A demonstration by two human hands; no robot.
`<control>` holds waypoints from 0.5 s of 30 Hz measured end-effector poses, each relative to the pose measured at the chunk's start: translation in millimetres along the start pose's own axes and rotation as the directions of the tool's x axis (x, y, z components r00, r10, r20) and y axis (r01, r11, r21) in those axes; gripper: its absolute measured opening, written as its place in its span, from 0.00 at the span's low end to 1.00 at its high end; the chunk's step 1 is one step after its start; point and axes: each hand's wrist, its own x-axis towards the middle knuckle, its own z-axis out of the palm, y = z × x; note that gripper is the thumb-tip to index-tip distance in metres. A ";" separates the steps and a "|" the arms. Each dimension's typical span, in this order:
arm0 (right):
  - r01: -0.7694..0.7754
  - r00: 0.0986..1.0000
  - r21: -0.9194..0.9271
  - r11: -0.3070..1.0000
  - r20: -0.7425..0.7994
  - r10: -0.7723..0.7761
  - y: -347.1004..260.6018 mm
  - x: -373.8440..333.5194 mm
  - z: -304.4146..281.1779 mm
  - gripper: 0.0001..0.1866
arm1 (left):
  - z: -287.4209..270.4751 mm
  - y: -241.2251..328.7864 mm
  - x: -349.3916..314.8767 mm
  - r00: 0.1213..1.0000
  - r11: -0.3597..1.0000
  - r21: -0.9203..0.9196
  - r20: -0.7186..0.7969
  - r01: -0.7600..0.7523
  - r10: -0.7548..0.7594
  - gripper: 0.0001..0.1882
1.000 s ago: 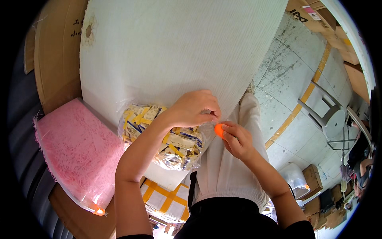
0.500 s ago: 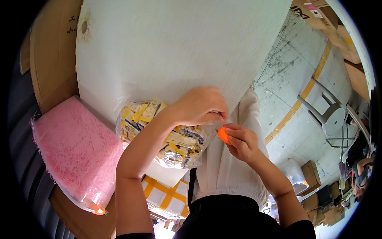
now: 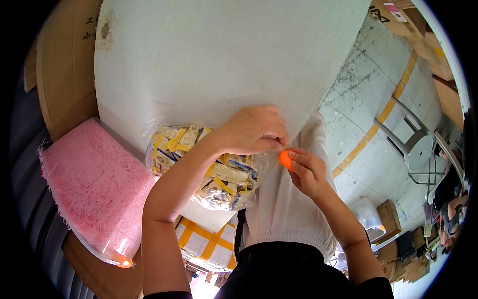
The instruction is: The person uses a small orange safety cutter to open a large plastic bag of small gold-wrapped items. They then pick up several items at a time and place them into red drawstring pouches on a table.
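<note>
A clear plastic bag (image 3: 231,175) full of small white, yellow and blue packets lies at the near edge of the white table (image 3: 219,60). Across it reaches my left arm, and my left hand (image 3: 256,130) is closed, pinching the bag's gathered clear end by thumb and fingers. My right hand (image 3: 309,172) grips a small rounded orange cutter (image 3: 286,160) just below those fingertips. The cutter's tip sits at the pinched plastic, and its blade cannot be made out now. My left palm and curled fingers are mostly hidden.
On the left lies a clear bag of pink shredded paper (image 3: 99,184), beside a cardboard sheet (image 3: 67,70). Below the table edge is a white box with yellow tape (image 3: 206,241). A grey stool (image 3: 417,149) stands on the tiled floor at right, with cartons (image 3: 391,219) beyond.
My right hand has moved slightly up and right with the orange cutter, closer to my left fingertips. The short blade that showed before is hidden. My left hand has barely shifted.
</note>
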 end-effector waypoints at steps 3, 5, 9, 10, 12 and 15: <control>-0.015 1.000 -0.010 1.000 -0.004 0.015 1.2 -0.8 -1.1 0.11 | -0.4 -0.5 -0.3 1.000 1.000 -0.029 0.003 0.010 -0.010 0.02; -0.042 0.999 -0.011 0.999 0.031 0.043 3.7 -1.9 -5.0 0.11 | -1.8 -1.7 -1.0 1.000 0.994 -0.107 0.016 0.022 -0.020 0.02; -0.053 0.999 -0.002 0.999 0.003 0.053 -2.4 -8.8 -20.3 0.12 | -2.2 -6.8 -2.0 1.000 0.983 -0.183 0.008 0.017 -0.016 0.01; -0.029 0.999 0.000 1.000 -0.040 0.029 -7.7 -6.6 -23.5 0.13 | -1.8 -6.9 -1.7 1.000 0.988 -0.153 -0.005 0.003 -0.004 0.01; -0.042 0.999 -0.021 0.999 -0.030 0.041 -8.0 -1.3 -17.5 0.14 | -6.1 -2.1 0.2 0.998 0.977 -0.201 0.005 0.065 -0.065 0.01; -0.038 0.999 -0.048 0.998 -0.036 0.037 -8.2 3.4 -10.1 0.14 | -9.6 2.0 5.1 0.992 0.970 -0.209 0.025 0.123 -0.120 0.01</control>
